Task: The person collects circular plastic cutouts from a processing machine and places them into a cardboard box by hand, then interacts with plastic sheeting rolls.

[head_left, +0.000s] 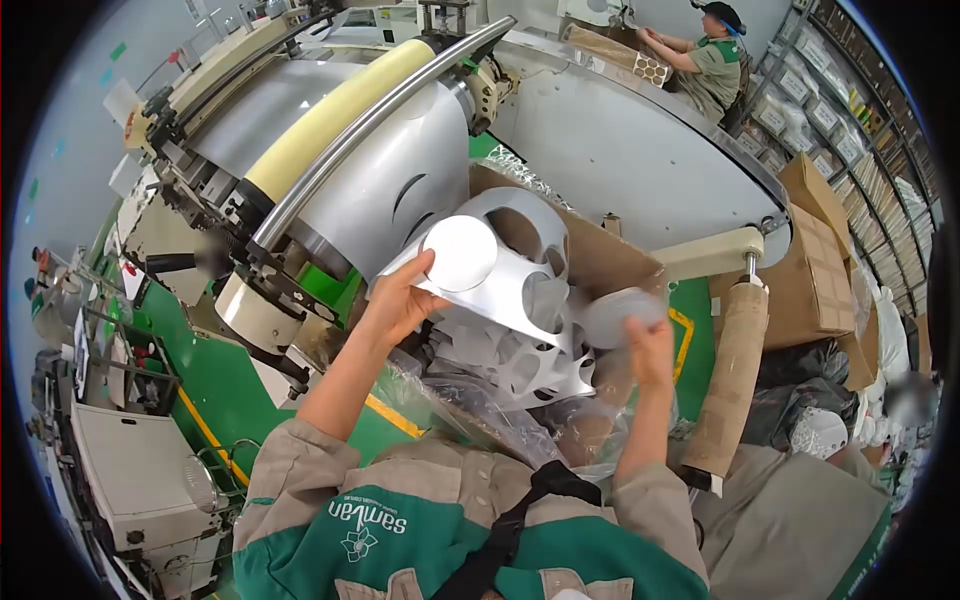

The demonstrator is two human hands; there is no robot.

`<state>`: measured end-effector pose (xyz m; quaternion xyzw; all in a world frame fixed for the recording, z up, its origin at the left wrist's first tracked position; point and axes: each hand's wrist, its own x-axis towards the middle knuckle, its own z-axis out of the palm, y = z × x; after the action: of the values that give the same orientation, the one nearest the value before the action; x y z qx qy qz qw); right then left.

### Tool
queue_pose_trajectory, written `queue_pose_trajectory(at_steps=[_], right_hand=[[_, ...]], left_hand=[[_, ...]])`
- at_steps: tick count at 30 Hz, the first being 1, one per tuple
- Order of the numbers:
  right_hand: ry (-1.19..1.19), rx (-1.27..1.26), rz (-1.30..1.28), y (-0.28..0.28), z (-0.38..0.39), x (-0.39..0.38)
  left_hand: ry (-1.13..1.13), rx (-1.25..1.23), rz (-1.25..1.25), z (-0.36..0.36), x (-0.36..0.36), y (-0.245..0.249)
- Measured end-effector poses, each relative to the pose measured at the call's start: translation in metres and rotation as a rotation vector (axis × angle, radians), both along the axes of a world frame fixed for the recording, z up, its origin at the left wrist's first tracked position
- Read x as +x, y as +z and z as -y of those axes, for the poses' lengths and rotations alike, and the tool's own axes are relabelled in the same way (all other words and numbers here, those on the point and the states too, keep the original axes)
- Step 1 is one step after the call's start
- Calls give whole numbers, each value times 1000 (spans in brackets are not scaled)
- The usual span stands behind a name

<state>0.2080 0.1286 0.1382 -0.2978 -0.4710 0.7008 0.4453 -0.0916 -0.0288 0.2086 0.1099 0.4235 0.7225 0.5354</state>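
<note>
My left hand (400,298) grips the edge of a thin silver sheet strip (500,270) punched with round holes; one round disc (460,252) still sits in it by my thumb. My right hand (648,350) holds a loose round silver disc (618,315), blurred, just right of the strip. The strip hangs down from a large metal coil (400,190) on the machine and curls into a heap of punched scrap (520,365) inside a cardboard box (610,262) lined with clear plastic.
A curved steel bar (370,125) and a yellow roller (330,115) cross above the coil. A brown cardboard tube (730,380) stands at the right. Cardboard boxes (815,270) are stacked behind it. Another person (705,60) works at the far end near shelves (850,110). The floor (200,350) is green.
</note>
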Motion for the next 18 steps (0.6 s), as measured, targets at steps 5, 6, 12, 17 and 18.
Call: queue_pose_trajectory(at_steps=[5, 6, 12, 17, 18], right_hand=[[187, 173, -51, 99, 1, -55], [249, 242, 58, 106, -4, -72], [177, -39, -193, 87, -53, -79], [22, -144, -327, 67, -2, -26], [90, -2, -99, 47, 10, -20]], left_hand=[[-225, 13, -82, -17, 16, 15], [-262, 40, -55, -25, 17, 19], [-492, 300, -70, -63, 2, 63], [-267, 328, 1, -109, -8, 92], [-270, 336, -27, -117, -6, 100]])
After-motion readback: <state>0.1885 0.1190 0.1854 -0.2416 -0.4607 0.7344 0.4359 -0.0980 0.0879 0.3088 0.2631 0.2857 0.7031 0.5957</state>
